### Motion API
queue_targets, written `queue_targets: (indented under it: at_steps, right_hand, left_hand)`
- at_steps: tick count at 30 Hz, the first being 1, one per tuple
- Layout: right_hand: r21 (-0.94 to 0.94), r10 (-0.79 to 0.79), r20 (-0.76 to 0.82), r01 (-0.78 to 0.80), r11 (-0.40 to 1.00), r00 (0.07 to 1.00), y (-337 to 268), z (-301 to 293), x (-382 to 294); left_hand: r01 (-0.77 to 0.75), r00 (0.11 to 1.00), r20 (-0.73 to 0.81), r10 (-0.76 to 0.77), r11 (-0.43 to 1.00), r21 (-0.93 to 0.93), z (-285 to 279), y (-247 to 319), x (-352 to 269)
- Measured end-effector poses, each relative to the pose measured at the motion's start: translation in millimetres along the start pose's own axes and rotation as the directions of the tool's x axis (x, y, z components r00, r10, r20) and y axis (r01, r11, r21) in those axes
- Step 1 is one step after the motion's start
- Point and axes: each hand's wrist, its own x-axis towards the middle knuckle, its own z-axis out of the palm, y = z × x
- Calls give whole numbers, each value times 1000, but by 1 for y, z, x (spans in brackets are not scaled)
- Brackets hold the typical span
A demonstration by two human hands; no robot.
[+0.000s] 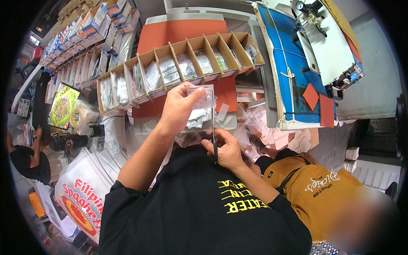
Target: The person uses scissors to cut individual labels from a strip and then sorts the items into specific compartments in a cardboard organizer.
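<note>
My left hand (pixel 179 106) pinches a small translucent plastic sheet (pixel 203 101) printed with a pale design, thumb in front and fingers behind. In my right hand (pixel 228 149) is a pair of scissors (pixel 215 147) with dark handles. Its blades point away from me and lie along the right edge of the sheet; whether they are parted cannot be made out. Just below the sheet, a pile of printed plastic pieces (pixel 198 118) rests on the work surface. A clear strip (pixel 223 111) lies to the right of that pile.
A divided cardboard box (pixel 191 78) holding printed pieces spans the table beyond my hands. To the right stands a blue-topped bench (pixel 283 73) with a white machine (pixel 331 41). A person in a mustard shirt (pixel 306 194) sits close on my right. Plastic offcuts (pixel 255 121) cover the floor. Left are a lit screen (pixel 63 105) and tape rolls (pixel 84 115).
</note>
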Motion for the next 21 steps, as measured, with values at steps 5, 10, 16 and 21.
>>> queue_targets:
  at_steps: [5, 10, 16, 21]
  right_hand:
    - [6, -15, 0, 15, 1000, 1000, 0, -1, 5]
    - [-38, -1, -37, 0, 999, 999, 20, -4, 6]
    - [96, 5, -154, 9, 995, 988, 45, -20, 12]
    - [46, 21, -204, -12, 999, 979, 41, -34, 11]
  left_hand:
    - [24, 999, -33, -21, 994, 104, -3, -14, -8]
    - [26, 999, -32, -21, 985, 168, -9, -17, -16]
    - [-3, 954, -234, 185, 789, 614, -57, 16, -17]
    - [-99, 897, -325, 301, 851, 516, -89, 77, 0]
